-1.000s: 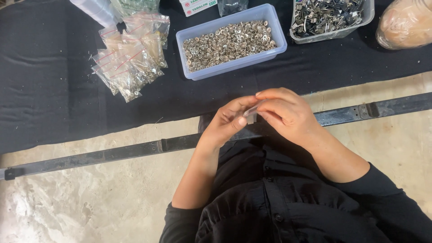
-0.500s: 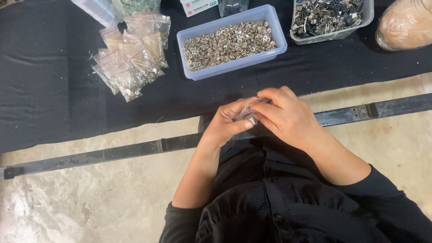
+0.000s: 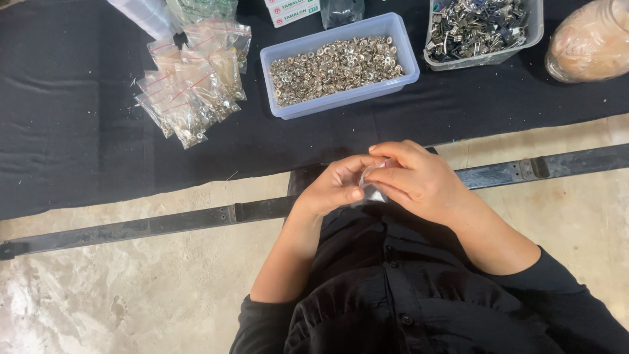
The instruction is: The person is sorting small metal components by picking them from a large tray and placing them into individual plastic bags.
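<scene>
Left hand (image 3: 335, 187) and right hand (image 3: 419, 180): meeting at mid-lap, fingers curled inward, together pinching a small clear plastic bag (image 3: 371, 190); hovering near the tub of metal snaps (image 3: 341, 65) beyond.

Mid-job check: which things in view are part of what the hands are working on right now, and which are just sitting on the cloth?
In hand:
- small clear bag, pinched between left hand and right hand
- blue tub of small metal rings, nearest the hands
- pile of filled bags

Lying about:
- clear tub of mixed metal parts
- jar
- black cloth
</scene>
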